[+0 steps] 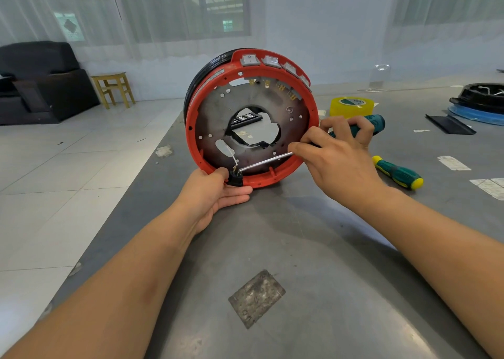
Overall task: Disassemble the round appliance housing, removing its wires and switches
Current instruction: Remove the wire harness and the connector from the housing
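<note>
At the far left a dark armchair (41,83) and a small wooden stool (113,88) are seen on the tiled floor, beyond the edge of the grey desk (272,236). The left hand (218,195) is placed at the lower left of the round housing (251,118), palm turned up, its thumb pressed on the red rim above a small black socket (236,178) and its fingers laid nearly straight beneath; the grip is spread rather than closed round anything. The housing is stood on edge on the desk, its open face turned toward the camera and its axis pointed from the camera toward the far wall. A thin white wire (231,154) is led from an oval slot in the metal plate down to the socket. A row of grey rocker switches (272,61) is set along the top of the rim. A screwdriver (351,129) is held in the right hand (338,157), the fingers curled round its green handle; its shaft is laid across the lower rim, long axis slanting down to the left, tip beside the socket. To the right, a yellow tape roll (351,106), a second screwdriver (398,172) and a black round part (480,97) are seen on the desk.
</note>
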Action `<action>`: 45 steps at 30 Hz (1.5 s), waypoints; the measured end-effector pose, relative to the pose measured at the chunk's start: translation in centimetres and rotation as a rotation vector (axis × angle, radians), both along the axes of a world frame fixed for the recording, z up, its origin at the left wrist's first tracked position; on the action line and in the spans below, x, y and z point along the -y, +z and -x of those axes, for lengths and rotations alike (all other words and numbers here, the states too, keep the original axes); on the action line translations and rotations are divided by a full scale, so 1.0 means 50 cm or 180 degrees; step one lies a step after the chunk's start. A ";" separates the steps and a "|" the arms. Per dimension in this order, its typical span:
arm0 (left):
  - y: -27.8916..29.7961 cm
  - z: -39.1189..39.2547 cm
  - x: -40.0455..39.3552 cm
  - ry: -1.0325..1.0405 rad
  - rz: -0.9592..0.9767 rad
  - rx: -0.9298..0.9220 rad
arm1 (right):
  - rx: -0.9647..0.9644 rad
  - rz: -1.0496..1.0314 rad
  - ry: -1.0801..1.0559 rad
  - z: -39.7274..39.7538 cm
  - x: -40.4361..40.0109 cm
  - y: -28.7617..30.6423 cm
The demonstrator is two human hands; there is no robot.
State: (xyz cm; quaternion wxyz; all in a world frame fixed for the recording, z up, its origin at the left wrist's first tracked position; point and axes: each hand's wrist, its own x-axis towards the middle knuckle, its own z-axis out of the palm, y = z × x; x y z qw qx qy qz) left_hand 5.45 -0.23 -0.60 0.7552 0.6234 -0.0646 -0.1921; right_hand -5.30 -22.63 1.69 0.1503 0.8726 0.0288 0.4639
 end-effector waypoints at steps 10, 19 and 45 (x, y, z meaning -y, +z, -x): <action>0.006 0.001 0.000 0.0136 0.0188 -0.0155 | 0.0005 -0.0192 -0.0079 -0.007 -0.011 -0.012; 0.006 -0.001 -0.003 0.0168 0.0344 -0.0237 | -0.0011 -0.0422 -0.0125 -0.011 -0.022 -0.025; 0.004 -0.001 -0.001 0.0233 0.0349 -0.0245 | -0.0013 -0.0227 -0.0161 -0.014 -0.010 -0.024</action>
